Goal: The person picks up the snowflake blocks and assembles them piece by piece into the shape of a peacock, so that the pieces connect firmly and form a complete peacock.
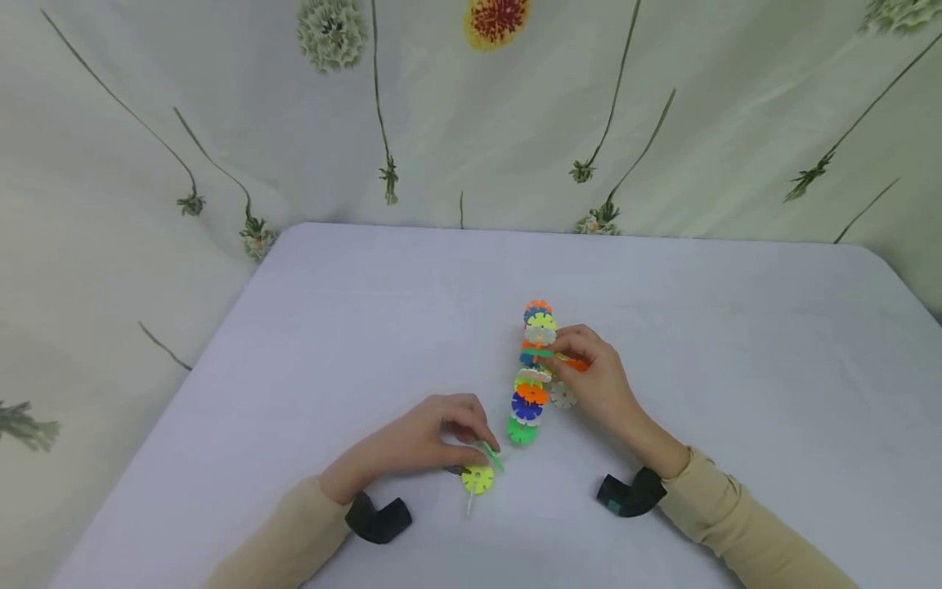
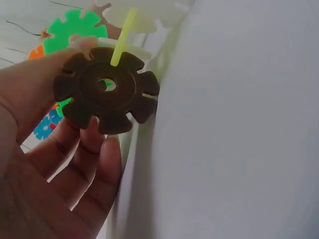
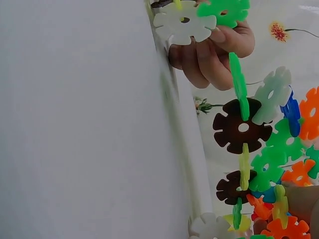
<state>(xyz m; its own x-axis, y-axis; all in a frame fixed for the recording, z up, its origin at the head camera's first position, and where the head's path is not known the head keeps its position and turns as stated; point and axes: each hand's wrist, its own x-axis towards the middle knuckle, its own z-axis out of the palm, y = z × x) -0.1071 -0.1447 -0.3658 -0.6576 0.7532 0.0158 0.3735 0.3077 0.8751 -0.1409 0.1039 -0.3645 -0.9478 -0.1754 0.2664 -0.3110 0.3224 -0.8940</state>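
Near the front middle of the table, my left hand [image 1: 441, 433] pinches a small cluster of notched plastic snowflake discs. Its yellow disc [image 1: 478, 479] faces up in the head view, and a brown disc [image 2: 99, 89] is closest in the left wrist view. White and green discs [image 3: 227, 11] of that cluster show in the right wrist view. To the right, my right hand [image 1: 598, 372] grips the side of a long assembly of joined discs [image 1: 528, 405] in green, blue, orange, yellow, white and brown. Its fingertips are partly hidden behind discs. The cluster and the assembly look apart.
A white-covered table [image 1: 368, 327] lies under both hands. Behind it hangs a cloth [image 1: 471, 106] printed with flowers. Black bands with camera mounts [image 1: 379, 521] sit at both wrists, close to the tabletop.
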